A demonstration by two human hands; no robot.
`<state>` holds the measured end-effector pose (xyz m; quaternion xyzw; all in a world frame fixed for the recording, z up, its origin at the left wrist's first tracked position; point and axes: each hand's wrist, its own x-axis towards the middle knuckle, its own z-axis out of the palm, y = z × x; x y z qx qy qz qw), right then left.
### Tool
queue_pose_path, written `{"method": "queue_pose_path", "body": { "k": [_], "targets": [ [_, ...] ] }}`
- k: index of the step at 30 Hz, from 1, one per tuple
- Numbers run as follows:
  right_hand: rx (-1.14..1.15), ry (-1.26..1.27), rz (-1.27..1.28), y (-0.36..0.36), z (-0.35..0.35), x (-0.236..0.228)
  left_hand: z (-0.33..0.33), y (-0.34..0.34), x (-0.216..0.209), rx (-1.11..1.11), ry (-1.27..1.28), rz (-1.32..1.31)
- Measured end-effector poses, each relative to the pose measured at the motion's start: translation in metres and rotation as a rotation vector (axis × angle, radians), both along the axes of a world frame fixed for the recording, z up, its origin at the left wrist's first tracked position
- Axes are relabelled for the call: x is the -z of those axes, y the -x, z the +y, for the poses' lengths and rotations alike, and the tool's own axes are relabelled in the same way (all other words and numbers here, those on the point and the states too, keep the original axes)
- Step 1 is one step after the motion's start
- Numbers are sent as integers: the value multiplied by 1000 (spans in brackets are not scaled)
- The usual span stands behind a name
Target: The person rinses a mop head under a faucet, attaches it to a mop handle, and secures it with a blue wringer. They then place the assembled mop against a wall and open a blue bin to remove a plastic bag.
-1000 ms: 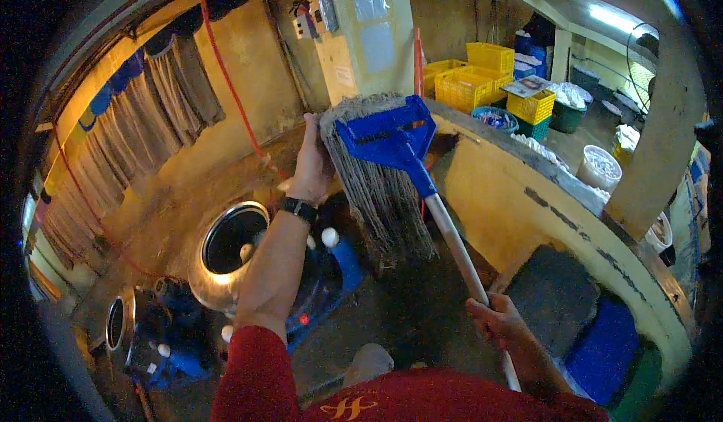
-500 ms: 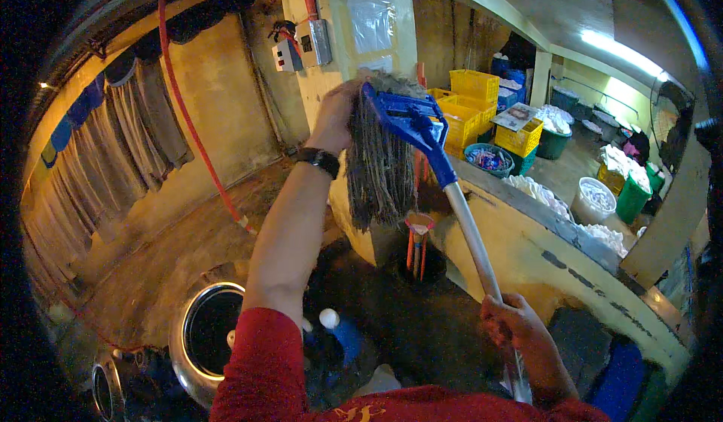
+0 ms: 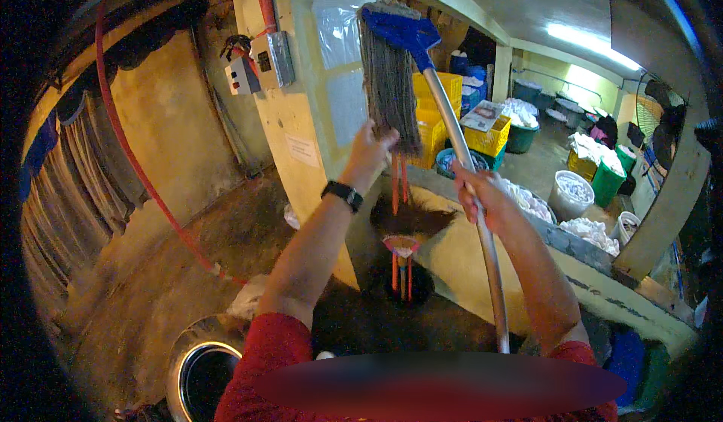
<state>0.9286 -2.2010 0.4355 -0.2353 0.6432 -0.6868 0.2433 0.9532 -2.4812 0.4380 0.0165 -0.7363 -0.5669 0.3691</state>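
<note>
Grey string mop with a flat blue plastic head and long pale metal handle [image 3: 389, 83], held head uppermost before a cream-painted square pillar [image 3: 305, 106] and bright yellow plastic crates [image 3: 434, 132], strands hanging. The right hand [image 3: 483, 198] is wrapped around the handle; the left hand [image 3: 369, 155], apart from it, is at the strands' lower ends, whether gripping cannot be told

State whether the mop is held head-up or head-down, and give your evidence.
The mop is head-up: its blue clamp is above the right hand gripping the handle, and grey strands hang from the clamp.
</note>
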Motion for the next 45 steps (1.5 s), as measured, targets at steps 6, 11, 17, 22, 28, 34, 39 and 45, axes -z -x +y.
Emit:
{"method": "queue_pose_path", "body": {
  "k": [6, 11, 17, 22, 28, 34, 39, 45],
  "targets": [
    [62, 123, 202, 111, -78, -57, 94, 5, 56, 568, -162, -62],
    [127, 176, 286, 202, -135, -101, 166, 54, 120, 415, 130, 53],
    [157, 236, 450, 262, -183, -127, 181, 128, 194, 340, -494, -71],
    [175, 225, 390, 297, -226, -96, 145, 170, 224, 309, -520, -178],
    [263, 192, 320, 366, -275, -72, 96, 210, 242, 409, -540, -117],
    [282, 284, 447, 433, -320, -105, 30, 282, 230, 390, -442, -15],
    [320, 184, 685, 444, -327, -122, -12, 323, 208, 187, -160, 156],
    [385, 101, 538, 449, -331, -50, -66, 374, 169, 70, -9, 200]
  ]
}}
